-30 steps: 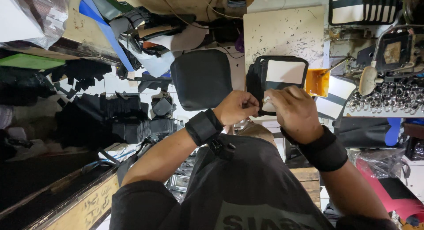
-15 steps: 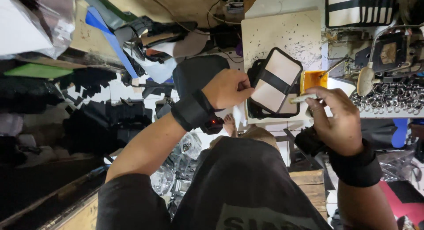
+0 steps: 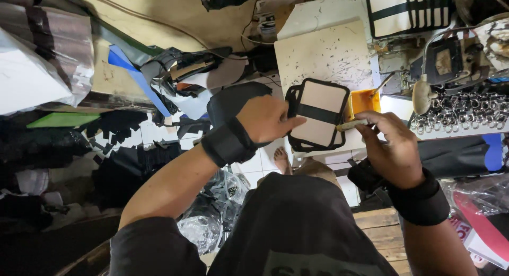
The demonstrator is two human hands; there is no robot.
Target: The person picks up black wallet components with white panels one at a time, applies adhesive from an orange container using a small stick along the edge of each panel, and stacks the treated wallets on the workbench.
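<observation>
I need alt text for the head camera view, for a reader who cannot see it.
A person's left hand holds a beige bag panel with black edging, while the right hand holds a small brush beside an orange glue pot. Black fabric scraps lie on the tiled floor.

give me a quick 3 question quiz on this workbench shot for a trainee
1. True or false: the left hand grips the beige panel with black trim by its left edge.
2. Which thing does the right hand hold? A) scissors B) a thin brush stick C) a key ring
3. Fill in: the small container just right of the panel is coloured ____.

Key: 1 true. 2 B; the stick's tip points toward the panel's right edge. 3 orange.
</observation>
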